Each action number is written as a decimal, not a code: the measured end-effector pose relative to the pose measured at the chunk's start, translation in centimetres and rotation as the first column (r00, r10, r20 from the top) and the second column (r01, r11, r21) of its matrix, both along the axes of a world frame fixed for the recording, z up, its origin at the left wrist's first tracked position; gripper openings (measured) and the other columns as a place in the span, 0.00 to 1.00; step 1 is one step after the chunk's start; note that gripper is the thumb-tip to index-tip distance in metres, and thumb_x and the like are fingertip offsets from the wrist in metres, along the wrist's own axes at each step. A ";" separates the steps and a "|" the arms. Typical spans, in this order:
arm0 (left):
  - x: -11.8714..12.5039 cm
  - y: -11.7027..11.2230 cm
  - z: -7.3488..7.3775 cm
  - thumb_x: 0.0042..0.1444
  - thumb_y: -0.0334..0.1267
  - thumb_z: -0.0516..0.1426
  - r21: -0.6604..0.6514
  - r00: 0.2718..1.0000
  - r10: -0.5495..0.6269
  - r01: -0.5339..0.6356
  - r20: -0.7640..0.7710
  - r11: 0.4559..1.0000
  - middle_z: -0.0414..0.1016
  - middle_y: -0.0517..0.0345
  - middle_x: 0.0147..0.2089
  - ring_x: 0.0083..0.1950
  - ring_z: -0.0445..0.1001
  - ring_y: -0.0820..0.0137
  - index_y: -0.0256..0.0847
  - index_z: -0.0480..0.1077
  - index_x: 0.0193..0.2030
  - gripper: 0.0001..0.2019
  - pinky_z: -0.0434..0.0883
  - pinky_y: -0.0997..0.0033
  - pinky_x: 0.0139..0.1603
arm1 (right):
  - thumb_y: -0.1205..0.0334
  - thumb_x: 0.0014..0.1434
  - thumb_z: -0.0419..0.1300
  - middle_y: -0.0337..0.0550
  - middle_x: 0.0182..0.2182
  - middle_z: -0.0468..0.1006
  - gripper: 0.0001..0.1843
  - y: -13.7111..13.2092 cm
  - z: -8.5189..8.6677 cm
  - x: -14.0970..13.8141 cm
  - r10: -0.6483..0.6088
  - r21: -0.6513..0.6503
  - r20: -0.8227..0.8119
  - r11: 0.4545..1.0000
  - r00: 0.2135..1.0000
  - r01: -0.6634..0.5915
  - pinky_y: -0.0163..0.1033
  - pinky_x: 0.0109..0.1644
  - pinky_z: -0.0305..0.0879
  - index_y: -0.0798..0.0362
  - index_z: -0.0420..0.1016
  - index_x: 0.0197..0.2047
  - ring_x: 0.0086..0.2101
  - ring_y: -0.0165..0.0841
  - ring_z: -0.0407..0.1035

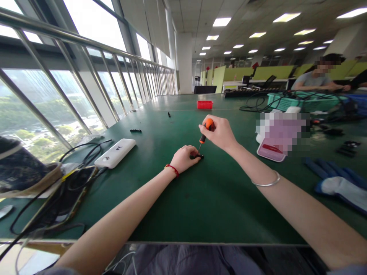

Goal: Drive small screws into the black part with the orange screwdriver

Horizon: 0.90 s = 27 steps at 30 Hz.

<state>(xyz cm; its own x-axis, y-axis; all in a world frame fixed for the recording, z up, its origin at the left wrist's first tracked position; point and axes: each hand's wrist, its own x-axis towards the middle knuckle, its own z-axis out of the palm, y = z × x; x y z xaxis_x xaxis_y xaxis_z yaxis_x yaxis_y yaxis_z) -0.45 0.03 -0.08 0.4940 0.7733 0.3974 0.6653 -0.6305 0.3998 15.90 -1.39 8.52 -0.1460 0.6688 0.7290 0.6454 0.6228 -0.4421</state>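
On the green table [183, 206], a white power bank [115, 152] lies left of the small black part [196, 156]; a red tray [204, 104] sits behind.

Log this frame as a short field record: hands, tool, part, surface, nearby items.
left hand: pins a small black part to the table
right hand: grips the orange-handled screwdriver, tip down on the part
surface: green table
left of hands: white power bank, black cables
far: red tray
right: blue gloves
background: a seated person
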 end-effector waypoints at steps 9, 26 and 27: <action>0.0 0.0 0.1 0.51 0.38 0.58 0.005 1.000 -0.019 0.019 -0.007 1.000 0.72 0.59 0.33 0.37 0.69 0.68 0.40 0.71 0.32 0.05 0.67 0.69 0.39 | 0.53 0.54 0.54 0.35 0.18 0.64 0.13 -0.4 0.5 0.0 0.010 -0.094 0.020 0.996 1.000 -0.008 0.34 0.27 0.50 0.52 0.63 0.23 0.22 0.27 0.57; -0.1 -0.1 0.2 0.52 0.38 0.57 0.024 0.998 -0.040 0.041 -0.054 0.999 0.71 0.59 0.33 0.37 0.68 0.68 0.41 0.72 0.34 0.05 0.66 0.69 0.39 | 0.55 0.50 0.55 0.34 0.22 0.70 0.09 -1.8 1.5 -0.4 -0.129 -0.120 0.215 0.980 0.968 0.157 0.34 0.27 0.48 0.49 0.66 0.34 0.23 0.30 0.60; -0.1 -0.1 0.2 0.52 0.38 0.57 0.024 0.998 -0.042 0.043 -0.055 0.999 0.71 0.59 0.33 0.37 0.68 0.68 0.41 0.72 0.34 0.05 0.66 0.69 0.39 | 0.54 0.51 0.54 0.35 0.22 0.70 0.09 -1.8 1.5 -0.4 -0.150 -0.113 0.223 0.977 0.963 0.179 0.34 0.27 0.48 0.49 0.66 0.32 0.23 0.30 0.61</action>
<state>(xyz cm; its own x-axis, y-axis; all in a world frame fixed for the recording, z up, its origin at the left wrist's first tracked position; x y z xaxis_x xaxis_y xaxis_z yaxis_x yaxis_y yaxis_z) -0.57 -0.07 0.12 0.5474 0.7414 0.3881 0.6581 -0.6679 0.3477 15.48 -3.24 10.01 -0.1672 0.7840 0.5978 0.8217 0.4459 -0.3549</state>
